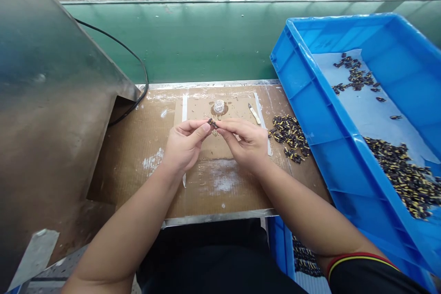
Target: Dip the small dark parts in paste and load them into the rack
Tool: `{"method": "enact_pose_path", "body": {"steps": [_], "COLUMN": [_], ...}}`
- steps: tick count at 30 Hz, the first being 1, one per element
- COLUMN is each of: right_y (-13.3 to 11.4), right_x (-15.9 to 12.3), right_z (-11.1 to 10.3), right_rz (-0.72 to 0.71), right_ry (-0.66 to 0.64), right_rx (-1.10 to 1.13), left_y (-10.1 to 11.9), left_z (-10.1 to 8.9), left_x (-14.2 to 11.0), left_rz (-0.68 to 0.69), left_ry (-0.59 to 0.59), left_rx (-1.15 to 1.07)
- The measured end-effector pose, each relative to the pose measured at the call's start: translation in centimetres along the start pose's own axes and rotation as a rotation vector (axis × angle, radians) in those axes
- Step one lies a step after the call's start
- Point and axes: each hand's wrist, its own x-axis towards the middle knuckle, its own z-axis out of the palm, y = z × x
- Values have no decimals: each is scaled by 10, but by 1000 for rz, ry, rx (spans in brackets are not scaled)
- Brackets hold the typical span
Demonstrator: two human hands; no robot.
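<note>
My left hand (184, 144) and my right hand (246, 142) meet above the middle of a cardboard mat (144, 156). Between their fingertips they pinch one small dark part (212, 123). Both hands have the fingers closed round it. Just beyond the hands a small clear glue pot (219, 106) stands on a brown stain. A small pale-handled tool (255, 114) lies to the right of the pot. A heap of small black-and-yellow parts (289, 137) lies on the mat right of my right hand.
A large blue crate (310, 96) at the right holds several more of the same parts on a pale sheet. A slanted metal panel (51, 101) rises at the left, with a black cable (138, 62) beside it. A green wall (206, 41) runs behind the bench.
</note>
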Motion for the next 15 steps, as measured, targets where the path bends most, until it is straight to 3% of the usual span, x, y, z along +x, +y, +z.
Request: {"method": "enact_pose_path", "body": {"steps": [8,15], "right_y": [1,6], "right_x": [4,2], "right_z": [-5,-4], "right_rz": [-68,-70], "right_ry": [-10,41], "right_rx": [-82,-81], "left_y": [-16,-11], "left_z": [-6,0], "left_x": [0,-5], "left_rz": [237,385], "left_ry": [19,-52], "left_rx": [237,425]}}
